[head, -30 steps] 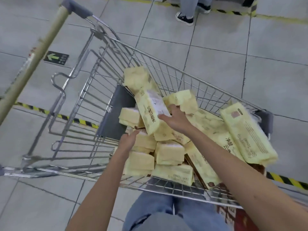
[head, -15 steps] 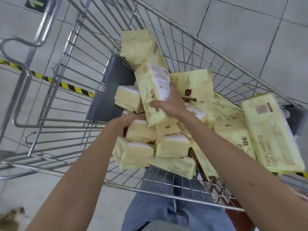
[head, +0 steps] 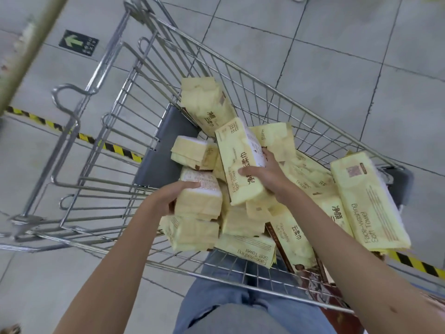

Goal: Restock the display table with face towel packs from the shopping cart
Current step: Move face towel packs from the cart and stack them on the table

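A wire shopping cart (head: 134, 97) holds several pale yellow face towel packs. My right hand (head: 267, 173) grips one long pack (head: 237, 150), thumb on its front, and holds it tilted above the pile. My left hand (head: 172, 196) grips a shorter pack (head: 201, 201) with red print on its white top, at the left side of the pile. Another long pack (head: 368, 203) lies against the cart's right side. The display table is out of view.
Grey tiled floor surrounds the cart. A yellow-black tape line (head: 72, 133) runs behind it and a green arrow sticker (head: 78, 42) lies at the upper left. A beige pole (head: 26, 49) crosses the top left corner. My jeans (head: 240, 304) show below the cart.
My left hand has closed round the short pack with the red print and raised it. My right hand keeps its long pack. The camera has shifted, showing more floor.
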{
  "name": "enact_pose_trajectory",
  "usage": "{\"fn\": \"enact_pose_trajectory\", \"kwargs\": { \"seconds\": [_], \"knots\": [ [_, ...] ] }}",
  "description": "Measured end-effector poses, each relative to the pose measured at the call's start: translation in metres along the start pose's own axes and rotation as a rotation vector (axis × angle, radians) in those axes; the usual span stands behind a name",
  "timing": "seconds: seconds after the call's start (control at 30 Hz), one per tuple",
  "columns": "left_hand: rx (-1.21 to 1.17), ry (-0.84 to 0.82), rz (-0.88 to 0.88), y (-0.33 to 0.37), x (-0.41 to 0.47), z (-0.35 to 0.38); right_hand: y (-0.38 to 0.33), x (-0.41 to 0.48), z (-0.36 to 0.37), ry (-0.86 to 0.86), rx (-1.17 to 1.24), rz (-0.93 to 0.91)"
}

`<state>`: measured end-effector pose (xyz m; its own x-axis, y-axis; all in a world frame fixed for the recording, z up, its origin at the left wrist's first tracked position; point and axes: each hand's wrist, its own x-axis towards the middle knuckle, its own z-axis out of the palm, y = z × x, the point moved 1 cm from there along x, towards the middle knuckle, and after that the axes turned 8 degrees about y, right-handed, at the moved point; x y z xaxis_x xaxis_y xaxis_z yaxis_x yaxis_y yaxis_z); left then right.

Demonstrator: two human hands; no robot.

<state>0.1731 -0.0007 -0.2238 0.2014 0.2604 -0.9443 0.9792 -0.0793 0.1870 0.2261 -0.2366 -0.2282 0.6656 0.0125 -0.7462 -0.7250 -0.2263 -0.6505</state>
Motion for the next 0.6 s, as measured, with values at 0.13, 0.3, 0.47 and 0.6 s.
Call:
{"fn": "enact_pose_trajectory", "kwargs": {
  "seconds": [0.13, 0.3, 0.47, 0.6],
  "knots": [
    [-0.071, 0.006, 0.026, -0.007, -0.026, -0.001, 0.015, -0.027, -0.013, -0.019, 0.022, 0.012],
    [-0.115, 0.046, 0.121, -0.020, -0.053, -0.002, 0.037, -0.060, -0.027, -0.024, 0.179, 0.052],
    [-0.166, 0.027, 0.226, -0.043, -0.075, -0.002, 0.054, -0.089, -0.038, -0.041, 0.278, 0.017],
    [-0.216, 0.007, 0.309, -0.065, -0.091, -0.002, 0.070, -0.111, -0.049, -0.083, 0.424, 0.017]
  ]
}}
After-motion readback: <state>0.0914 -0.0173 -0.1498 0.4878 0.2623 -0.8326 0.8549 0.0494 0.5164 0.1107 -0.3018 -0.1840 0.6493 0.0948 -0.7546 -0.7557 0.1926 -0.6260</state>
